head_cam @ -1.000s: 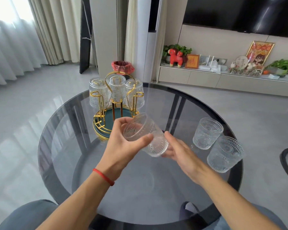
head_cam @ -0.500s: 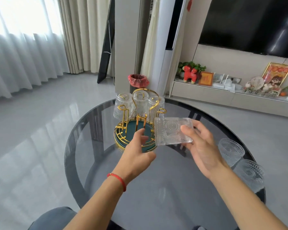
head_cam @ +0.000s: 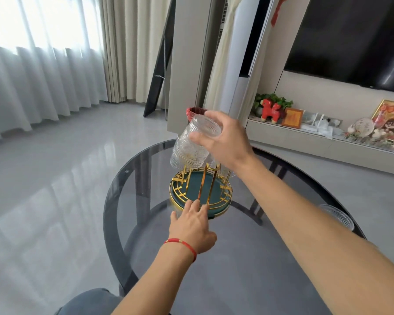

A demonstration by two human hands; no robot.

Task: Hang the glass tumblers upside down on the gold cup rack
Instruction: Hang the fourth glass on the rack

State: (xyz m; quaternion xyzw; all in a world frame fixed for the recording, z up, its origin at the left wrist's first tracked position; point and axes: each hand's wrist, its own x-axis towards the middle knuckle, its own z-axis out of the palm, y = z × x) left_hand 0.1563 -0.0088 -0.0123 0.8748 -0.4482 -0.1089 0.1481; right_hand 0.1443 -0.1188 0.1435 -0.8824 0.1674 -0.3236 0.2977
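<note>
The gold cup rack (head_cam: 200, 194) with a dark green base stands on the round smoked-glass table (head_cam: 123, 201). My right hand (head_cam: 225, 142) grips a ribbed glass tumbler (head_cam: 193, 144) by its bottom end, mouth down and tilted, just above the rack's left pegs. Glasses hanging on the rack are mostly hidden behind it and my hand. My left hand (head_cam: 191, 226) lies flat on the table, fingertips touching the rack's near rim, holding nothing. Another tumbler (head_cam: 337, 217) stands at the table's right edge, partly hidden by my right forearm.
A red-lined bin (head_cam: 192, 111) sits on the floor behind the table. A low TV shelf (head_cam: 305, 137) with ornaments and a plant runs along the right wall. Curtains hang on the left. My knee in grey trousers (head_cam: 87, 301) shows at the bottom.
My right hand has lifted the tumbler, turned it mouth down and carried it over the rack. My left hand let go of it and dropped to the rack's rim. The camera swung left.
</note>
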